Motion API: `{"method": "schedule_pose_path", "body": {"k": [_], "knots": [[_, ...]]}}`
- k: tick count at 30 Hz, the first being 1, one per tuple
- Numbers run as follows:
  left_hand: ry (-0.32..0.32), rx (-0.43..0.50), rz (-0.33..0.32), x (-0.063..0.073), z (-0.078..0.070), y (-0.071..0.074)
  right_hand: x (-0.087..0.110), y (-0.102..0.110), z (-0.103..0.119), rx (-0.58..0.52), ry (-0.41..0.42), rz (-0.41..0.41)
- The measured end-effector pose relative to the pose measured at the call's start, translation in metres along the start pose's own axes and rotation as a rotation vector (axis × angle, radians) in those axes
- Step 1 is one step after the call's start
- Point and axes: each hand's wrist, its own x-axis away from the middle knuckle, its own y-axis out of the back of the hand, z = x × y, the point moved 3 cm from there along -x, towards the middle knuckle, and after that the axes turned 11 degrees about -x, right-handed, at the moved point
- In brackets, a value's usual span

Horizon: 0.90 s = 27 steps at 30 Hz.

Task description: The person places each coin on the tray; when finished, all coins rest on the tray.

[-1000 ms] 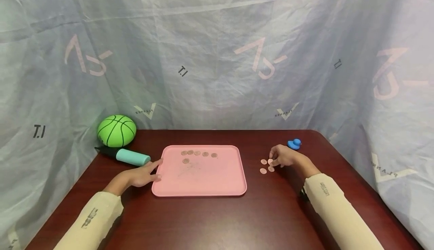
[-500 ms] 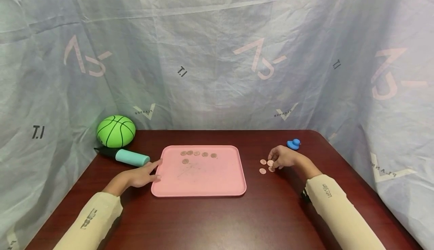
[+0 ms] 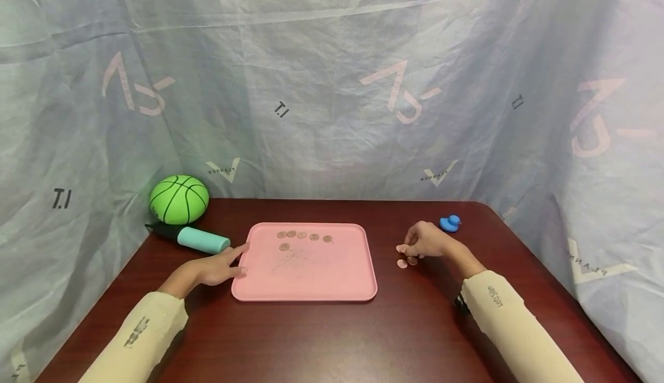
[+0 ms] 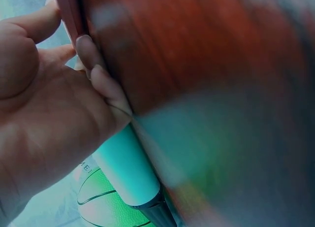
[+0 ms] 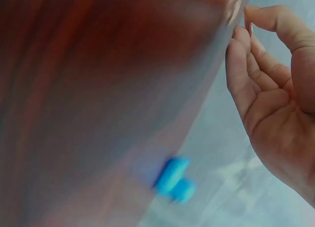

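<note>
In the head view my left hand (image 3: pixel 214 269) rests at the left edge of a pink tray (image 3: pixel 306 282), fingers spread, with thumb and forefinger touching its rim. The left wrist view has the other fingers of this hand (image 4: pixel 59 104) loosely bent against the tabletop. Several coins lie on the tray, most in a row near its far side, with one coin (image 3: pixel 284 247) below the row. Right of the tray, my right hand (image 3: pixel 427 240) pinches a coin (image 5: pixel 248 26) between thumb and fingertips, just over the table. Loose coins, such as one coin (image 3: pixel 402 263), lie beneath and beside it.
A green ball (image 3: pixel 179 200) sits at the table's far left corner. In front of it lies a turquoise cylinder with a black end (image 3: pixel 203 240), close to my left hand. A blue rubber duck (image 3: pixel 449 223) stands beyond my right hand. Grey cloth hangs behind the dark red table (image 3: pixel 332 342).
My right hand has shifted slightly left, bringing the pinched coin close to the leftmost loose coins. The left hand and the tray have stayed in place.
</note>
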Motion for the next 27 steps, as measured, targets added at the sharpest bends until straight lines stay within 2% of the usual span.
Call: {"method": "schedule_pose_path", "body": {"k": [5, 9, 14, 17, 20, 27], "knots": [[-0.007, -0.013, -0.004, 0.0, 0.0, 0.0, -0.022, -0.024, 0.049, 0.04, 0.128, -0.017], [-0.008, -0.01, -0.006, 0.001, 0.0, 0.0, -0.046, -0.055, 0.086, 0.083, 0.184, 0.051], [-0.004, 0.0, -0.006, 0.002, -0.003, 0.0, -0.074, -0.096, 0.118, 0.226, 0.248, 0.12], [0.006, -0.003, -0.004, 0.002, -0.002, 0.0, -0.089, -0.115, 0.134, 0.225, 0.238, 0.162], [0.009, -0.007, -0.005, 0.002, -0.001, 0.0, -0.102, -0.13, 0.148, 0.181, 0.181, 0.193], [0.004, -0.012, -0.011, 0.001, -0.001, 0.0, -0.127, -0.15, 0.169, 0.166, 0.071, 0.189]]}}
